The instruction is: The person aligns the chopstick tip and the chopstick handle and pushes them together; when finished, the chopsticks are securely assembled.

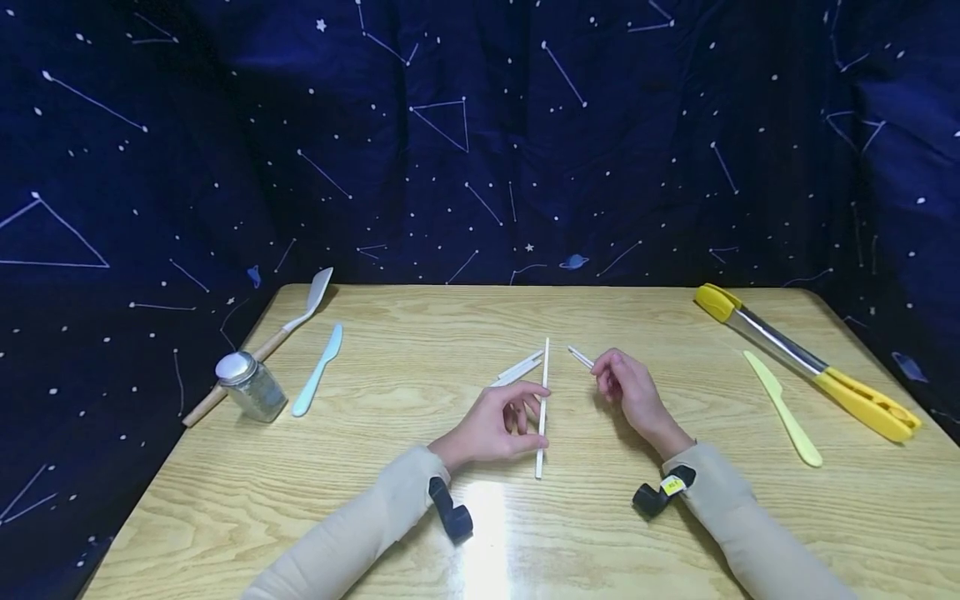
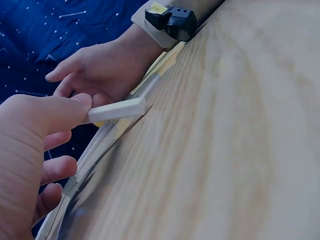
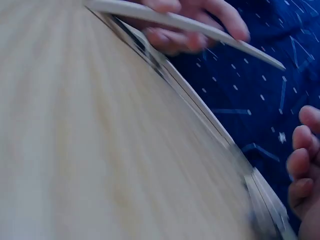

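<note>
My left hand (image 1: 501, 423) holds a slim white chopstick (image 1: 543, 408) between thumb and fingertips. In the left wrist view, one end of the chopstick (image 2: 120, 109) sticks out past the thumb. The right wrist view shows the chopstick (image 3: 200, 29) running across the left fingers. My right hand (image 1: 632, 392) is above the table to the right, its fingers loosely bent, with nothing visible in them in the wrist views. White sticks (image 1: 580, 357) show just beyond its fingertips, partly hidden. More white sticks (image 1: 519, 367) lie behind my left hand.
At left are a glass shaker jar (image 1: 255, 390), a spatula with a wooden handle (image 1: 272, 343) and a light blue knife (image 1: 318, 372). At right lie a pale yellow knife (image 1: 784, 410) and yellow-ended tongs (image 1: 802, 358). A dark starry cloth (image 1: 480, 200) hangs behind the wooden table (image 1: 375, 325).
</note>
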`<state>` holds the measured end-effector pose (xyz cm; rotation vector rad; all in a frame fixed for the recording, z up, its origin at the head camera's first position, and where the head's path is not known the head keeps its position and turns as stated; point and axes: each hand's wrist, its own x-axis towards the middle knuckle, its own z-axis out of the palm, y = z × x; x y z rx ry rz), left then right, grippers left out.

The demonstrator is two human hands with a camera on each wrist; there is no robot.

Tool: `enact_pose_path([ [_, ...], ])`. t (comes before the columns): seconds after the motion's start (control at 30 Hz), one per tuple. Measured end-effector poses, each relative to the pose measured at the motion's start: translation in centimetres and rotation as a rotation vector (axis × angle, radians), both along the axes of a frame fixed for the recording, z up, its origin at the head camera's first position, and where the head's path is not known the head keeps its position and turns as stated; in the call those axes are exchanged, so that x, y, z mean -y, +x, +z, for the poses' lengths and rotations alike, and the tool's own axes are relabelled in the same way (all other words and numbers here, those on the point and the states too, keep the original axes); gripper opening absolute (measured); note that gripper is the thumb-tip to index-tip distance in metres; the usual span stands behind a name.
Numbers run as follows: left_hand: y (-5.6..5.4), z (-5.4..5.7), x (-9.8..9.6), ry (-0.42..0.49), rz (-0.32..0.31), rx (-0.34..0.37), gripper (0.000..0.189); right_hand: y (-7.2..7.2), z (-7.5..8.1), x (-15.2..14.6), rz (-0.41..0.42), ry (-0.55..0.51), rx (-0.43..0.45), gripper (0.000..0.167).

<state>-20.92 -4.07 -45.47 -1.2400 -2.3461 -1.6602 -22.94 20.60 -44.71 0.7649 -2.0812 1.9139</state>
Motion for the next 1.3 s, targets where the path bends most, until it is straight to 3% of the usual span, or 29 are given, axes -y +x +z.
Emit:
enact_pose_path([
  [0.13,-0.3,-0.2,0.5,0.008,0.032,-0.007,0.057,-0.5,-0.1,-1.6,-0.130,0.083,-0.041,0.026],
  [0.27,-0.4,-0.3,1.2,0.016,0.078,-0.047,0.059,-0.8,-0.3,-3.0,-0.309,0.318,-0.041,0.017],
  [0.4,-0.7,-0.3,2.4,0.018,0.131,-0.064,0.060,-1.0,-0.6,-3.4,-0.393,0.478,-0.044,0.008],
  [0.73,-2.3,-0.4,7.1,0.003,0.225,0.002,0.062,-1.3,-1.1,-3.5,-0.438,0.648,-0.072,0.013],
  [0.93,-3.3,-0.2,9.8,-0.053,0.298,0.029,0.059,-1.4,-0.9,-3.4,-0.437,0.685,-0.055,0.015],
  [1.13,-4.4,-0.2,11.7,-0.075,0.312,0.034,0.056,-1.6,-0.9,-3.2,-0.432,0.695,-0.052,0.014],
  [1.3,-4.8,-0.6,13.5,-0.101,0.340,0.054,0.054,-1.4,-1.2,-3.2,-0.413,0.719,-0.067,0.013],
])
